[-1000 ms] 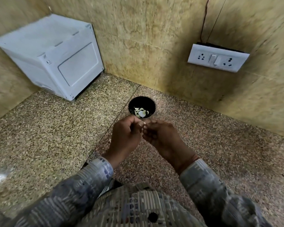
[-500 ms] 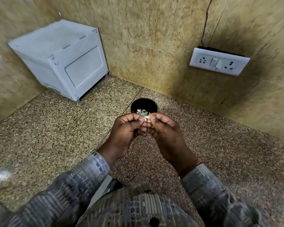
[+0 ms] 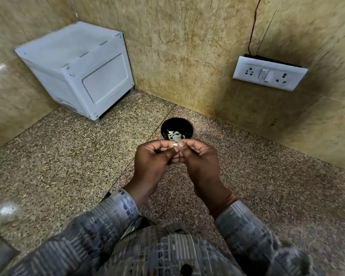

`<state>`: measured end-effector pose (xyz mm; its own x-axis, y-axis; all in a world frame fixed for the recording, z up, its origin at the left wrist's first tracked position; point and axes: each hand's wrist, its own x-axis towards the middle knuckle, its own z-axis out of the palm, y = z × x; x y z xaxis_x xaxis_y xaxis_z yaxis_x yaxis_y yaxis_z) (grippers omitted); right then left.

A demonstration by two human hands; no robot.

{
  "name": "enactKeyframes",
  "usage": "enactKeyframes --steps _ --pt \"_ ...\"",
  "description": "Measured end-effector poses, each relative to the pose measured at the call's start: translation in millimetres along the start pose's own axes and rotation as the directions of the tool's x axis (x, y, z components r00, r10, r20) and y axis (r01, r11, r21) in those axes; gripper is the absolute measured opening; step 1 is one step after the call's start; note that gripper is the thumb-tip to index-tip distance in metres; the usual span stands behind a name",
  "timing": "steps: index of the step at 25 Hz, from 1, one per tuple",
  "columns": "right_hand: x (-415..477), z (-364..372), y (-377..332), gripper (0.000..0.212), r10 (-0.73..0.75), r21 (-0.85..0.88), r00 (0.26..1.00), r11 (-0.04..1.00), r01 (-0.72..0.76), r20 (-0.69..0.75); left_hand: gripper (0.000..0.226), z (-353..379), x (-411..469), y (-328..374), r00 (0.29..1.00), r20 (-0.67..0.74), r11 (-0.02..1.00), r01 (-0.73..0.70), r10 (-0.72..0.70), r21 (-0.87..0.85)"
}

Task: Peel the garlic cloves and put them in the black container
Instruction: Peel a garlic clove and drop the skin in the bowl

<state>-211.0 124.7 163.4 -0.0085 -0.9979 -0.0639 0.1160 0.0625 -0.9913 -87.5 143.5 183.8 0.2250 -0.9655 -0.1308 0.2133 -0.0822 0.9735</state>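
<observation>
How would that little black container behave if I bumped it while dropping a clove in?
It would probably slide rather than tip: the black container looks low and wide, and it sits flat on the glossy stone counter. It is likely light, being small and holding only a few garlic pieces. Its even round rim suggests it is rigid.

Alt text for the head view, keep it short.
The left hand and right hand pinch a garlic clove between their fingertips over a speckled counter. Just beyond them sits a black container holding pale garlic pieces. A white box stands in the left corner, and a socket panel is on the right wall.
</observation>
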Motion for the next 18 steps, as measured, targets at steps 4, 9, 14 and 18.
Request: enactKeyframes --steps 4,9,14,18 --pt "0 -5 1 0.015 -0.087 -0.124 0.995 0.988 0.092 0.048 0.012 -6 3 3 0.996 0.039 0.996 0.074 -0.076 0.054" --pt "2 -6 -7 0.014 -0.184 -0.194 0.963 0.955 0.223 0.199 0.021 -20 13 21 0.867 0.182 0.867 0.486 -0.463 -0.107" --pt "12 -4 -13 0.011 -0.136 -0.079 0.956 0.984 0.161 0.259 0.022 -28 23 26 0.807 0.237 0.787 0.585 -0.540 -0.199" --pt "24 17 -3 0.011 -0.091 -0.153 0.994 0.983 0.100 0.066 0.015 -31 35 13 0.970 0.118 0.975 0.220 -0.214 -0.043"
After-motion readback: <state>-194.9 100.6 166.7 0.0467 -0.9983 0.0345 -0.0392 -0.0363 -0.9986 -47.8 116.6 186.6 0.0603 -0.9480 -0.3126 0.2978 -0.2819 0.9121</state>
